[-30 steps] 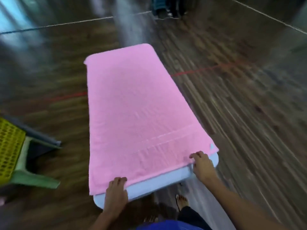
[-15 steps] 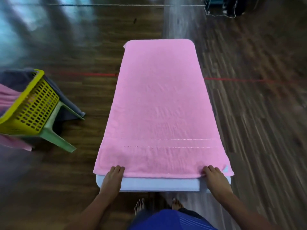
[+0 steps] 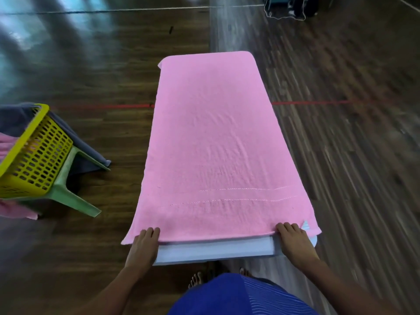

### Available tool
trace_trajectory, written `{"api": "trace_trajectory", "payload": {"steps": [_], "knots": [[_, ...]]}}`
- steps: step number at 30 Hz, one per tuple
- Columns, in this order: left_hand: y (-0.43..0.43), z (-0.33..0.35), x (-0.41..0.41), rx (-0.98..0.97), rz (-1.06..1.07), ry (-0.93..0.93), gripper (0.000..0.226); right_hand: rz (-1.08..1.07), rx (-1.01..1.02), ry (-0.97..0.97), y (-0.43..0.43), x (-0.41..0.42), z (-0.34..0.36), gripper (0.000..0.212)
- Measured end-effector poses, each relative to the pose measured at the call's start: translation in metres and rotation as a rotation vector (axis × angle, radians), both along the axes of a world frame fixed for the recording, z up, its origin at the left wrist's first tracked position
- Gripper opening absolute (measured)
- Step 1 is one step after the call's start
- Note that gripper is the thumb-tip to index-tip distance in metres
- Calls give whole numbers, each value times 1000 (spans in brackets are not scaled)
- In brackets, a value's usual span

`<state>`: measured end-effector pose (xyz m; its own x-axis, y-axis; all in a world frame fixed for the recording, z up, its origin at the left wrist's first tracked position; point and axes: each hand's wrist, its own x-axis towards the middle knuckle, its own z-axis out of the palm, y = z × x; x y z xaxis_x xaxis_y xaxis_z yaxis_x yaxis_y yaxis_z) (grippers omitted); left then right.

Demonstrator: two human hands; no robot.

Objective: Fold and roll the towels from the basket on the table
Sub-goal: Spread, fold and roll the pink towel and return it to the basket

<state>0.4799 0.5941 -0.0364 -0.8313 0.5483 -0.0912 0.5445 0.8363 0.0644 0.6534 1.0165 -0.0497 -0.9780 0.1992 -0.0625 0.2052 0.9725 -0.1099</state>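
Two hands are at the near hem: left hand and right hand are each gripping the pink towel, fingers curled over its edge, thumbs hidden. Towel is lying flat along the white table, centre frame. Yellow basket is sitting at left edge.

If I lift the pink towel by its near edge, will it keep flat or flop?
Probably flops: the pink towel shows soft ripples and its near left corner overhangs the table. Likely light, since its edge looks thin.
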Motion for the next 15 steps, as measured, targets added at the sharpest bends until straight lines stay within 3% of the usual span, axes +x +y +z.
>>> {"api": "trace_trajectory", "payload": {"steps": [6, 8, 10, 12, 15], "knots": [[-15, -7, -2, 117, 120, -92, 43, -98, -66, -27, 15, 13, -2, 46], [-23, -8, -4, 164, 133, -134, 39, -107, -113, -46, 21, 15, 0, 35], [-28, -8, -8, 189, 118, -152, 32, -146, -144, -6, 24, 13, 1, 11], [-25, -5, -12, 189, 131, -154, 18, -186, -165, -12, 28, 4, 3, 17], [-11, -2, -23, 118, 232, -202, 18, -242, -164, -96, 31, -13, 6, 15]]}}
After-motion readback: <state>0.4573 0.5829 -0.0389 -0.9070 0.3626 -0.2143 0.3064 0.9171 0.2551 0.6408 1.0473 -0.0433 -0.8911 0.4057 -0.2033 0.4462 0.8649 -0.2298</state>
